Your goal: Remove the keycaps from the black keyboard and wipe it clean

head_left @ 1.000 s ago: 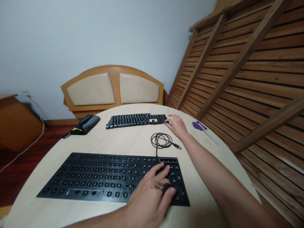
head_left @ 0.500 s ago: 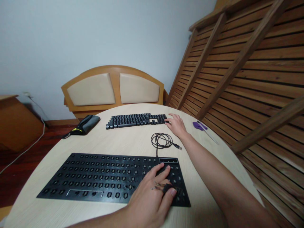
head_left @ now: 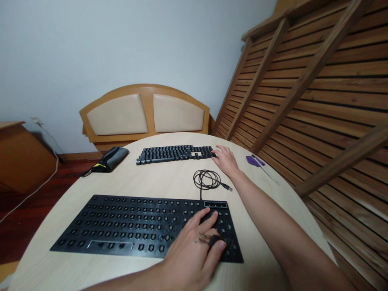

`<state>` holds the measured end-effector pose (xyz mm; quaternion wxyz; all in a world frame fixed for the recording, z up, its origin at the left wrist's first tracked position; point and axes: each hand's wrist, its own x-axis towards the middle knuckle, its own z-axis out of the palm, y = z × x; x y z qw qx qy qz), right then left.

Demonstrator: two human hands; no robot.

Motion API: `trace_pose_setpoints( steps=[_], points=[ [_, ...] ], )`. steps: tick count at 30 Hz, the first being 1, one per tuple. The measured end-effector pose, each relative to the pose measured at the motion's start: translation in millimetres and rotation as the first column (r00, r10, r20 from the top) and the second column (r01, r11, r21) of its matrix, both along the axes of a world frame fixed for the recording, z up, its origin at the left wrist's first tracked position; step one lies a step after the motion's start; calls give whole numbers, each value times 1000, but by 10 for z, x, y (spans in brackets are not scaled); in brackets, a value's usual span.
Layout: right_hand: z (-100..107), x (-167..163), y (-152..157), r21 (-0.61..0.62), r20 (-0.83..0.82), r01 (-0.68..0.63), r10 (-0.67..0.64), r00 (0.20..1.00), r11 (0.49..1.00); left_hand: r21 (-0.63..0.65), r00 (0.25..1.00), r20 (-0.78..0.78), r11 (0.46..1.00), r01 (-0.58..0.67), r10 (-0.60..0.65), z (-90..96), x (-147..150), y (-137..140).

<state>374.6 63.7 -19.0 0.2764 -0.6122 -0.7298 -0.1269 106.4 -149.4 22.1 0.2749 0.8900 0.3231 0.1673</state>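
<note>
My left hand [head_left: 190, 250] rests on the right part of a black keyboard base [head_left: 121, 221] that shows bare switches without keycaps. It grips a wire keycap puller [head_left: 214, 240], its dark handle by the thumb and its wires pointing left across the hand. Index and middle fingers lie stretched toward the small indicator panel. Farther off, my right hand [head_left: 226, 159] is at the right end of a block of black keycaps [head_left: 165, 153] laid out in keyboard order. Its fingers are apart, the tips at or against the outermost caps; no cap is visible in its grasp.
A coiled black USB cable [head_left: 207, 180] lies between the keyboard base and the keycaps. A dark pouch [head_left: 112, 159] is at the table's left edge. On the right lie a purple item [head_left: 254, 160] and a thin white stick [head_left: 269, 175]. A wooden slatted frame [head_left: 318, 101] leans beyond.
My right hand has shifted very slightly right, along the end of the keycap block. My left hand stays on the keyboard base with the keycap puller.
</note>
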Motion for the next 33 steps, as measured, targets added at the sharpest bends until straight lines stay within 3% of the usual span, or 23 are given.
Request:
trace_pose_setpoints(
  steps=[8,12,16,18,19,24,28,33],
  points=[
    [246,-202,-359,-27,-113,-26,23,993,999,-64,990,133,997,-37,45,-41,-3,-25],
    [439,-466,-689,-69,-210,-143,125,970,987,-109,953,274,989,-100,127,9,-32,13],
    [550,-773,-1237,-126,-316,-347,293,902,930,-115,924,331,980,-161,191,115,-159,226],
    [559,-905,-1517,-121,-491,-485,373,788,866,-135,923,314,972,-190,224,132,-239,383],
    [555,-959,-1631,-130,-498,-515,393,773,847,-144,926,302,971,-190,226,128,-276,461],
    [495,-1097,-1804,-158,-466,-595,472,748,788,-97,967,210,987,-125,143,83,-394,725],
    [451,-1025,-1681,-169,-412,-558,456,789,812,-16,990,135,999,-28,29,146,-462,746],
    [430,-696,-1525,-131,-407,-383,303,862,914,109,981,-56,976,190,-185,232,-613,711]
  ],
)
